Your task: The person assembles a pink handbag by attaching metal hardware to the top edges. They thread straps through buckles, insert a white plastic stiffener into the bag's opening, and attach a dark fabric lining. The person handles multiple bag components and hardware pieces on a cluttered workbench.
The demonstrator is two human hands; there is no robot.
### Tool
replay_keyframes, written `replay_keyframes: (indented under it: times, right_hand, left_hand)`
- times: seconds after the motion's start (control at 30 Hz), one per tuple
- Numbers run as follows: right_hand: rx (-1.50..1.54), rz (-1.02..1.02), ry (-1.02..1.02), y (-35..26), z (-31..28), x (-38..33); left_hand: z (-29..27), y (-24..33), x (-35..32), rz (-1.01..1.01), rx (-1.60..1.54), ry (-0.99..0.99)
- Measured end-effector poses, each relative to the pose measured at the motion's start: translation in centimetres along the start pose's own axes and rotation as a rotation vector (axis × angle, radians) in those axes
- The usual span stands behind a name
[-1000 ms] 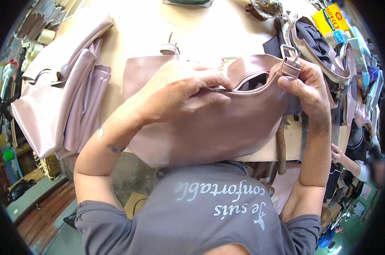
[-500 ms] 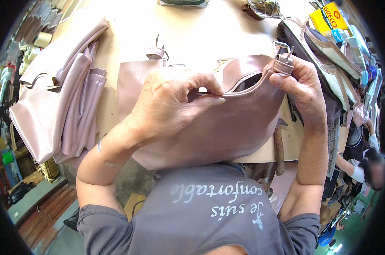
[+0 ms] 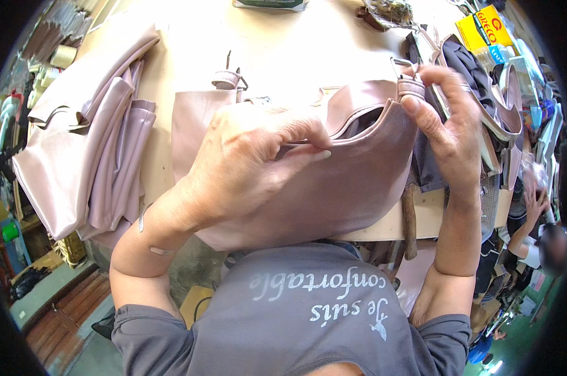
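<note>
A pale pink leather bag (image 3: 321, 188) lies before me on the table, its curved mouth turned upward. My left hand (image 3: 246, 150) pinches the rim of that mouth between thumb and fingers. At the bag's right corner stands a short buckle tab (image 3: 410, 88) with a metal buckle (image 3: 403, 65). My right hand (image 3: 447, 119) is at this tab, thumb against its near side and fingers curled behind, partly blurred. A second buckle tab (image 3: 226, 79) rises from the bag's left corner, untouched. Part of the opening is hidden behind my left hand.
Folded pink leather pieces (image 3: 102, 138) are heaped on the left of the pale table (image 3: 283, 37). A wooden tool handle (image 3: 410, 222) juts over the front edge. Dark and pale bag parts (image 3: 484, 94) crowd the right side, near a yellow box (image 3: 480, 28). Another person's hand (image 3: 535, 200) is far right.
My right hand's fingers have shifted and loosened around the tab, which has moved slightly left. The bag parts at right have moved rightward. The other person's hand has changed position.
</note>
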State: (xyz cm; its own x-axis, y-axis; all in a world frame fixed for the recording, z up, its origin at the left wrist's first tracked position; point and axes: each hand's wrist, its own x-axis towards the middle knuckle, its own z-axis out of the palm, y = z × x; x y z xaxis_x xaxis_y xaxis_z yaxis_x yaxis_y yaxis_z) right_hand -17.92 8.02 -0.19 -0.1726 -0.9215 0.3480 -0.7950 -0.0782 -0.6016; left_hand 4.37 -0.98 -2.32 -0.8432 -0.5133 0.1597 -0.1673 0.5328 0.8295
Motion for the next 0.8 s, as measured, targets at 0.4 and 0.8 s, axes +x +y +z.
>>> replay_keyframes:
  times: [0.4,0.8]
  right_hand:
    - [-0.460,-0.426,-0.591,-3.9,-0.2,2.2]
    - [-0.499,-0.453,-0.434,-4.2,2.0,0.9]
  left_hand:
    - [-0.1,-0.3,0.2,0.077,0.096,-0.018]
    - [-2.5,-2.4,1.0,0.134,0.300,-0.097]
